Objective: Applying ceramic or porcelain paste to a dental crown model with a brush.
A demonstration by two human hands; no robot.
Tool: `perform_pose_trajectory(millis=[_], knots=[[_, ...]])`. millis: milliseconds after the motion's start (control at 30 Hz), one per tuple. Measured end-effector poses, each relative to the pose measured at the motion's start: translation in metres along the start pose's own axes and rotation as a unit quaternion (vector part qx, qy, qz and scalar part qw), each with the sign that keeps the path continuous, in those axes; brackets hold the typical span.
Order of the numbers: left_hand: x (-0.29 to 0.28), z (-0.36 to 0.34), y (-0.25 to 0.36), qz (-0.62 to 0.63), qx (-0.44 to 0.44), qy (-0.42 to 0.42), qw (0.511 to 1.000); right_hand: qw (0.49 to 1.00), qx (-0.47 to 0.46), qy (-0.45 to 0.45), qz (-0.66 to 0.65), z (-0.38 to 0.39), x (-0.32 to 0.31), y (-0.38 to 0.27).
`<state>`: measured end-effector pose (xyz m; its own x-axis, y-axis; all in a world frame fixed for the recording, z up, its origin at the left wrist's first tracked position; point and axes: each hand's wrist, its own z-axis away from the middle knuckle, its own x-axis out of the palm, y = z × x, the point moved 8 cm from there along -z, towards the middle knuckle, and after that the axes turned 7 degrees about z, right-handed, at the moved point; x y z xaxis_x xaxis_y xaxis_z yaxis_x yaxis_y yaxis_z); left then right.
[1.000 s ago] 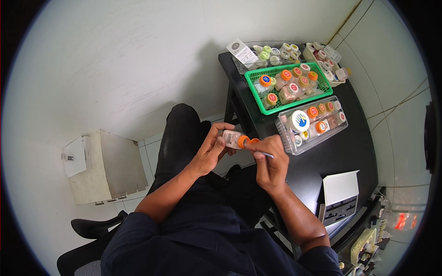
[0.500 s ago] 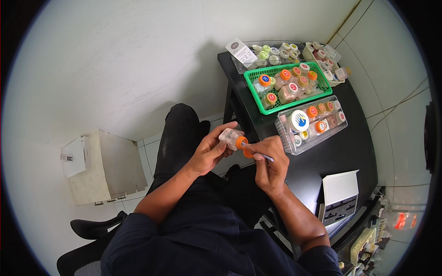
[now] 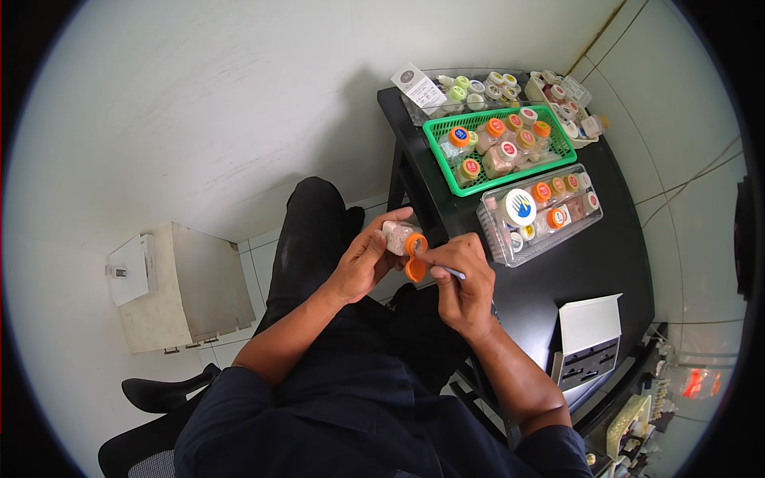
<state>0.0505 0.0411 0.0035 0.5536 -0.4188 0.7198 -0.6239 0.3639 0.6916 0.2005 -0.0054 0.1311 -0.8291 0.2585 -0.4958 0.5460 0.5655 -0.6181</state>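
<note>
My left hand (image 3: pixel 363 259) is wrapped round a small clear bottle (image 3: pixel 396 237) with pale pinkish contents, held tilted above my lap. An orange collar (image 3: pixel 415 244) rings its mouth, and the orange flip lid (image 3: pixel 415 269) hangs open below it. Between the fingers of my right hand (image 3: pixel 464 275) is a thin pale lilac stick (image 3: pixel 453 272); its rear end pokes out past the thumb. The right fingertips are close by the bottle's mouth. The stick's front end is hidden, so I cannot tell whether it is inside the bottle.
On the black table (image 3: pixel 590 263), a green basket (image 3: pixel 456 190) and a clear plastic tray (image 3: pixel 518 261) hold several capped bottles. Further back are more jars and a white card (image 3: pixel 417 89). An open white box (image 3: pixel 590 327) lies nearer, on the right.
My right hand has shifted slightly left and drawn down, with less of the stick showing. The bottle has turned a little, and its hanging lid now shows fully.
</note>
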Motion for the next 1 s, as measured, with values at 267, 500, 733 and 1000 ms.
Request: perform_pose_trajectory(millis=[267, 500, 733, 1000], knots=[[-0.005, 0.000, 0.001, -0.004, 0.016, 0.036, 0.999, 1.000, -0.005, 0.001, -0.002, 0.000, 0.001, 0.000], [-0.016, 0.002, -0.001, -0.022, -0.025, 0.047, 0.998, 0.999, -0.023, -0.009, 0.020, 0.000, 0.002, -0.005], [0.008, 0.001, 0.003, 0.033, -0.060, 0.025, 0.997, 1.000, 0.020, -0.020, 0.014, 0.002, 0.008, 0.007], [-0.011, 0.001, -0.017, 0.034, -0.057, -0.014, 0.998, 1.000, -0.015, -0.005, -0.002, 0.002, 0.005, -0.003]])
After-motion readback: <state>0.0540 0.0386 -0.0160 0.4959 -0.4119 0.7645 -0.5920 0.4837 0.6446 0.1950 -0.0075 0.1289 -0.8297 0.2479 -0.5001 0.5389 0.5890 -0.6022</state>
